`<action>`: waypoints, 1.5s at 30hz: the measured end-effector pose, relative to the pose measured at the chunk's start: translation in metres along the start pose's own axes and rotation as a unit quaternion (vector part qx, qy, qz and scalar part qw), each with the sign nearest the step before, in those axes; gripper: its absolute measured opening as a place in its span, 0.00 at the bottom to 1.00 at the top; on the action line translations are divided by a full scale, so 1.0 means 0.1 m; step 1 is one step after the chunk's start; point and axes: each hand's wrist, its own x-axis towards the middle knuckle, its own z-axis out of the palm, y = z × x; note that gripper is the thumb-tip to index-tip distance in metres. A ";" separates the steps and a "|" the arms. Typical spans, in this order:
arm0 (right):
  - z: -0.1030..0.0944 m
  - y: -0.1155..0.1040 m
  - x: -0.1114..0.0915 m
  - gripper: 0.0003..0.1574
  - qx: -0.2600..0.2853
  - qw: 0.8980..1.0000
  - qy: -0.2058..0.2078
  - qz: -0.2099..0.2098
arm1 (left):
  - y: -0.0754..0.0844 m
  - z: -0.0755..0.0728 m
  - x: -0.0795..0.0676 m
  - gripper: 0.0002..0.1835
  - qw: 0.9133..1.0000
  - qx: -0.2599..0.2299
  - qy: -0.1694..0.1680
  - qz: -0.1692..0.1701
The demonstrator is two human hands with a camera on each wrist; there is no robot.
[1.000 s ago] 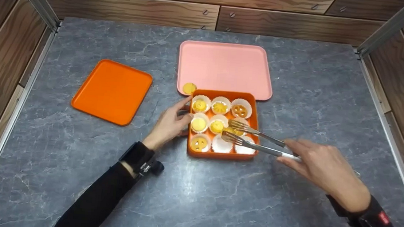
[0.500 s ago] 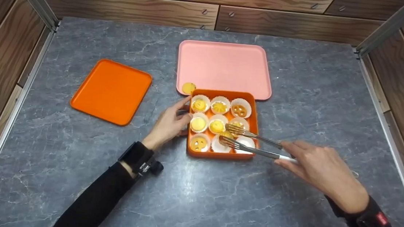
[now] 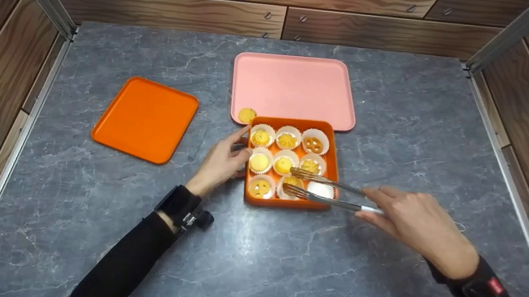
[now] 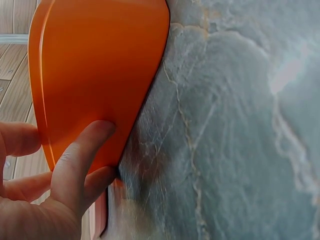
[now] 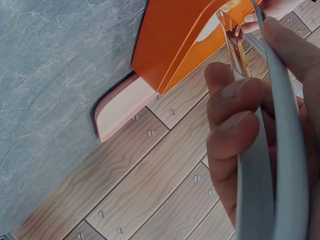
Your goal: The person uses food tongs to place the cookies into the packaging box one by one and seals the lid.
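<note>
In the head view, an orange box (image 3: 288, 205) holds rows of white paper cups, most with a yellow cookie. My left hand (image 3: 221, 161) rests on the box's left side; in the left wrist view its fingers (image 4: 82, 152) press on the outer wall, unclosed. My right hand (image 3: 418, 226) grips metal tongs (image 3: 343, 203), tips parted over the box's front row. A yellow cookie (image 3: 293, 181) lies in the front middle cup between the tips, partly hidden by them. The front right cup (image 3: 320, 190) shows only white inside.
Behind the box lies a pink tray (image 3: 294, 84), with a round cookie (image 3: 247, 115) at its near left corner. A flat orange square lid (image 3: 146, 120) lies to the left. Wood-patterned panels (image 3: 166, 11) border the grey marbled table (image 3: 254, 262).
The tongs have moved down and slightly left with the right hand. The cookie at their tips has gone from above the cups into the front middle cup. The left hand has stayed put.
</note>
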 end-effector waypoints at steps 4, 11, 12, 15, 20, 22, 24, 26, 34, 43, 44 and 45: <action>-0.03 0.00 0.03 0.25 0.003 1.000 -0.017 0.003 | 0.00 0.00 0.00 0.36 1.000 -0.009 -0.004 -0.001; -0.08 -0.01 0.11 0.24 0.008 0.999 -0.051 0.011 | 0.00 0.00 0.00 0.36 1.000 -0.015 -0.005 -0.004; -0.09 -0.01 0.12 0.23 0.008 0.999 -0.052 0.010 | 0.00 0.00 0.00 0.36 1.000 -0.015 -0.005 -0.004; -0.09 0.00 0.13 0.23 0.010 0.998 -0.054 0.006 | 0.00 0.00 0.00 0.36 1.000 -0.011 -0.003 -0.003; -0.08 0.00 0.14 0.24 0.010 0.998 -0.057 0.004 | 0.00 0.00 0.00 0.36 1.000 -0.003 -0.001 0.001; -0.08 0.00 0.14 0.24 0.010 0.998 -0.055 0.002 | 0.00 0.00 0.00 0.36 1.000 -0.002 -0.001 0.001; -0.07 0.00 0.14 0.24 0.010 0.999 -0.054 0.001 | 0.00 0.00 0.00 0.36 1.000 -0.002 -0.002 0.001; -0.07 0.00 0.14 0.24 0.009 0.999 -0.053 0.000 | 0.00 0.00 0.00 0.36 1.000 0.000 -0.003 0.001; -0.06 0.01 0.15 0.23 0.008 0.998 -0.058 0.009 | 0.01 0.00 0.00 0.36 1.000 -0.002 -0.006 -0.005; -0.07 0.00 0.17 0.24 0.006 0.997 -0.071 0.015 | 0.01 0.00 0.00 0.36 1.000 0.013 -0.002 0.000; -0.07 0.00 0.17 0.24 0.006 0.997 -0.072 0.015 | 0.01 0.00 0.00 0.36 1.000 0.010 -0.002 -0.001; -0.07 0.00 0.17 0.24 0.005 0.997 -0.073 0.016 | 0.01 0.00 0.00 0.36 1.000 0.008 -0.003 -0.002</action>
